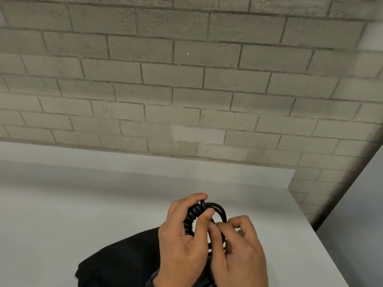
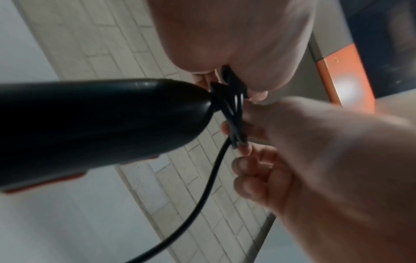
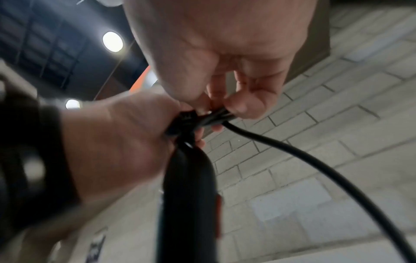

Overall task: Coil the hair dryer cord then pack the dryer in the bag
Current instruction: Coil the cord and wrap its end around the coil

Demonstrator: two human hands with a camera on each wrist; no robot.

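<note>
In the head view my left hand [image 1: 204,206] grips a tight bundle of the black hair dryer cord [image 1: 189,220], held above the table. My right hand [image 1: 222,226] pinches a loop of the same cord just beside it. The wrist views show the dryer's black handle [image 2: 90,124] hanging below the hands, with the cord's strain relief [image 3: 198,121] held between the fingers [image 3: 238,106]. A loose length of cord [image 3: 315,160] trails away. The black bag [image 1: 116,264] lies on the white table [image 1: 62,204] under and left of my hands. The dryer's body is hidden in the head view.
A grey brick wall [image 1: 186,79] rises right behind the table. The table's right edge [image 1: 306,224] runs close to my right hand, and a gap lies beyond it. Bare tabletop stretches to the left and behind the bag.
</note>
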